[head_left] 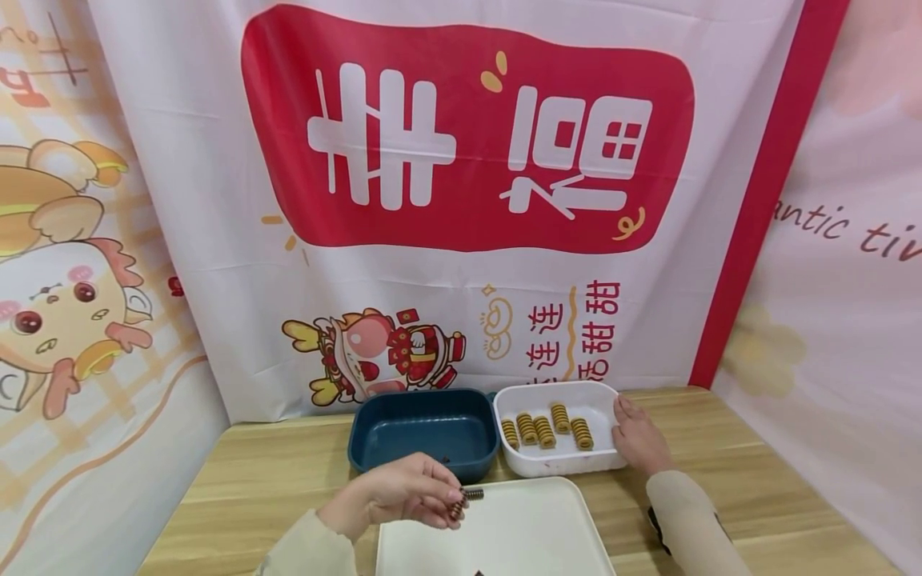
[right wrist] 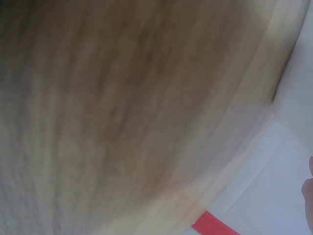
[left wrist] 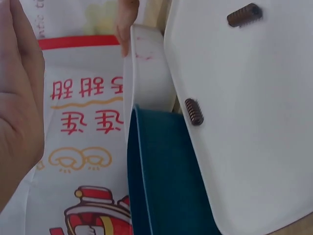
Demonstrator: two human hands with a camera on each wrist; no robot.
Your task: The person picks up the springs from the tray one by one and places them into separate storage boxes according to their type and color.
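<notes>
My left hand (head_left: 414, 490) is above the cream tray (head_left: 533, 532), pinching a dark brown ribbed coil piece (head_left: 456, 509) between thumb and fingertips. Beside those fingertips a second brown coil piece (head_left: 473, 494) lies near the tray's far edge. Two brown coil pieces (left wrist: 194, 111) rest on the tray in the left wrist view, where the left hand (left wrist: 19, 103) fills the left side. My right hand (head_left: 643, 436) grips the right rim of the white box (head_left: 555, 464). Inside that box are several yellow-and-brown striped coil pieces (head_left: 545, 432).
Left of the white box stands a dark blue box (head_left: 425, 404), a small brown bit (head_left: 445, 459) visible inside. Both boxes stand behind the tray on a wooden table (head_left: 281, 456). A printed cloth (head_left: 468, 272) hangs at the back. The right wrist view is mostly blurred tabletop.
</notes>
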